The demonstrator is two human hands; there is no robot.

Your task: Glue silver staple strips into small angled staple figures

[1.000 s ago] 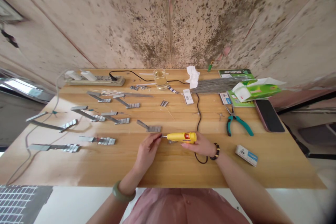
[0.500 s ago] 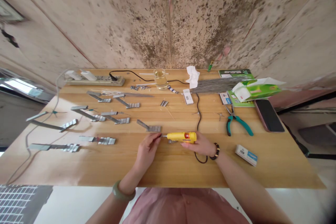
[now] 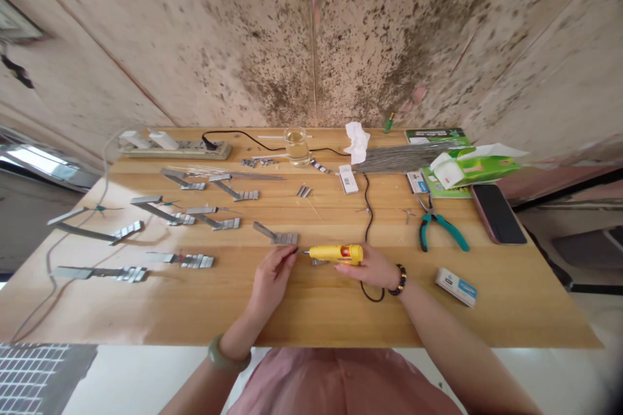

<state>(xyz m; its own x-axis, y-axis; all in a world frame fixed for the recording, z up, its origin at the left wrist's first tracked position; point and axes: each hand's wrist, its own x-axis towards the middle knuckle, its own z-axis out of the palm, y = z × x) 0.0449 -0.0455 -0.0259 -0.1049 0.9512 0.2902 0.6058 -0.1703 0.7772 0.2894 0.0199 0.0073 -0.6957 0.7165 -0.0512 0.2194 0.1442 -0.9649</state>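
Note:
My right hand (image 3: 372, 266) is wrapped round a yellow hot glue gun (image 3: 328, 253), whose nozzle points left. Just off the nozzle tip, my left hand (image 3: 273, 272) pinches a small dark grey piece (image 3: 296, 250), mostly covered by the fingertips. Beyond the left fingers lies a grey jointed strip assembly (image 3: 276, 234) with a stepped end. A little grey piece (image 3: 318, 262) shows partly from under the glue gun. The gun's black cord (image 3: 370, 211) runs over the table behind and beside my right hand.
Several grey strip assemblies (image 3: 87, 231) lie at the left. Along the back are a power strip (image 3: 180, 150), a glass of yellowish liquid (image 3: 296, 148) and a bundle of thin rods (image 3: 399, 157). To the right lie teal pliers (image 3: 442, 228), a phone (image 3: 499, 214) and a small box (image 3: 456, 287).
My left hand has shifted slightly left with its small piece, leaving a small gap to the nozzle. The glue gun has barely moved.

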